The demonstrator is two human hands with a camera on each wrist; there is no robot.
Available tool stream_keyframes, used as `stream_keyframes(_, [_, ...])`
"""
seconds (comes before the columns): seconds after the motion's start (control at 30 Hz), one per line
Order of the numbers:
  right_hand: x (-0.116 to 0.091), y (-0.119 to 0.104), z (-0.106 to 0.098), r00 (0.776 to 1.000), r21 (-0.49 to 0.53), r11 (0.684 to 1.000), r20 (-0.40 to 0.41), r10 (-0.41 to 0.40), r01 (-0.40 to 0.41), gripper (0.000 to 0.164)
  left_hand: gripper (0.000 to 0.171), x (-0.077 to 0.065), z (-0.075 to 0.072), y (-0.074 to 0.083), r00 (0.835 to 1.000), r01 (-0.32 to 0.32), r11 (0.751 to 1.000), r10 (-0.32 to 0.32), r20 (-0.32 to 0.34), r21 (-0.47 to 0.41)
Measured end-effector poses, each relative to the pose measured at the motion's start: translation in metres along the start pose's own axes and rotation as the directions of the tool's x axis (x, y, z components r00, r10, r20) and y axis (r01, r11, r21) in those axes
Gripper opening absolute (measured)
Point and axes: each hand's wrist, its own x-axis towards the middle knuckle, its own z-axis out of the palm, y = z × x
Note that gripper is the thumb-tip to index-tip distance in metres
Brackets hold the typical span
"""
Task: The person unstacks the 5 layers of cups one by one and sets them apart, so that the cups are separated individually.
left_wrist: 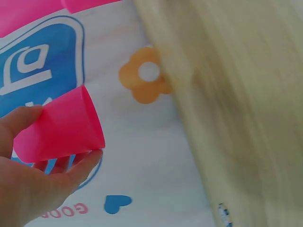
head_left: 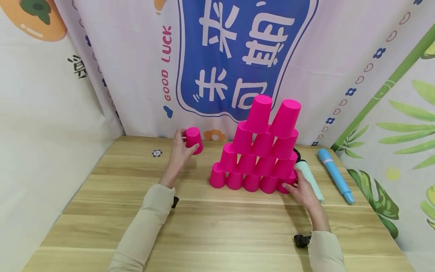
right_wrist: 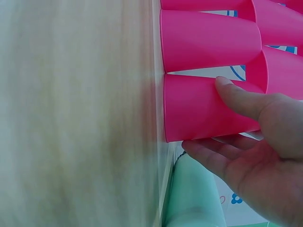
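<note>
My left hand point(head_left: 180, 151) holds a pink cup point(head_left: 193, 136) upside down between thumb and fingers, left of the pyramid and near the back of the table. In the left wrist view, the cup's wide rim faces the tabletop, with a gap between them. A pyramid of upturned pink cups point(head_left: 251, 162) stands in several rows, narrowing to two cups point(head_left: 259, 113) at the top. At its lower right corner, my right hand point(head_left: 303, 192) grips the end cup point(right_wrist: 203, 109) of the bottom row, thumb in front and fingers on its outer side.
A mint-green cylinder point(head_left: 310, 179) lies just right of the pyramid, close behind my right hand. Farther right is a blue pen-shaped object point(head_left: 335, 175). A black-and-white chip point(head_left: 157, 153) lies at the back left of the wooden table point(head_left: 217, 234). Printed cloth point(head_left: 142, 75) hangs along the back edge.
</note>
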Motion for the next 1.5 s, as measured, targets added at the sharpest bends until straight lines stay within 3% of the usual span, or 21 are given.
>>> stream_keyframes(0.2, [-0.001, 0.000, -0.001, 1.000, 0.012, 1.000, -0.003, 0.000, 0.000, 0.073, 0.061, -0.002, 0.004, -0.013, 0.995, 0.070, 0.996, -0.073, 0.064, 0.046])
stream_keyframes(0.43, [-0.002, 0.000, 0.000, 1.000, 0.006, 1.000, -0.005, 0.004, -0.004, 0.074, 0.065, -0.005, 0.008, -0.027, 0.974, 0.152, 0.981, -0.169, 0.149, 0.119])
stream_keyframes(0.9, [-0.001, -0.001, -0.001, 1.000, 0.022, 1.000, -0.010, 0.018, -0.017, 0.073, 0.063, 0.012, 0.009, -0.057, 0.976, 0.204, 0.972, -0.212, 0.058, 0.118])
stream_keyframes(1.1, [-0.001, -0.002, -0.002, 1.000, 0.025, 0.999, -0.010, 0.021, -0.021, 0.072, 0.063, 0.015, 0.009, -0.063, 0.973, 0.221, 0.962, -0.228, 0.031, 0.158])
stream_keyframes(1.5, [-0.002, -0.003, 0.000, 0.999, 0.027, 0.999, 0.003, 0.034, -0.034, 0.073, 0.067, 0.017, 0.017, -0.069, 0.957, 0.269, 0.949, -0.283, 0.065, 0.164])
